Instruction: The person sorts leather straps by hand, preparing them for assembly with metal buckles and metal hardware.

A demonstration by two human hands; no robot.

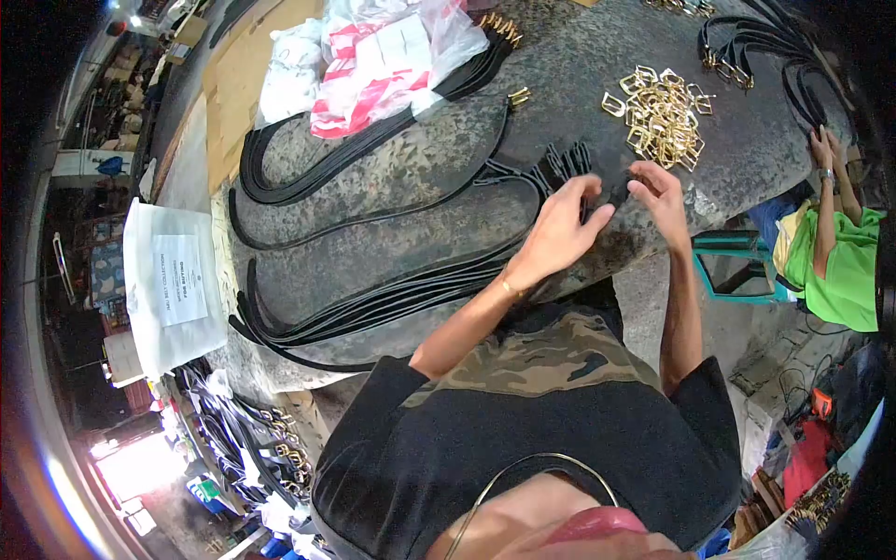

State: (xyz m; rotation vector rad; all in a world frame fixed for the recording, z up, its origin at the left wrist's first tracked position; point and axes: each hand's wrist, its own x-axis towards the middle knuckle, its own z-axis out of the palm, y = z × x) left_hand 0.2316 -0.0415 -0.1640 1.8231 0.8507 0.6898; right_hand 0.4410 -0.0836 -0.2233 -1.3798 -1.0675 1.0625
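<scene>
My left hand (562,227) hovers at the near edge of the worktable, its thumb held apart from its bent fingers. Just beyond its fingertips lie the gathered ends of black straps (567,161). My right hand (661,198) is a little to the right, with thumb and forefinger curled toward each other around something small and dark that I cannot make out. A pile of gold-coloured buckle frames (665,117) lies right beyond this hand. Long black belt straps (401,297) run leftward from beside my left hand.
More black straps (308,187) and a red-and-white plastic bag (378,65) lie across the worktable (392,219). A white labelled sack (177,285) stands at the left edge. At the right, another person in a green garment (845,271) reaches to further straps (761,42).
</scene>
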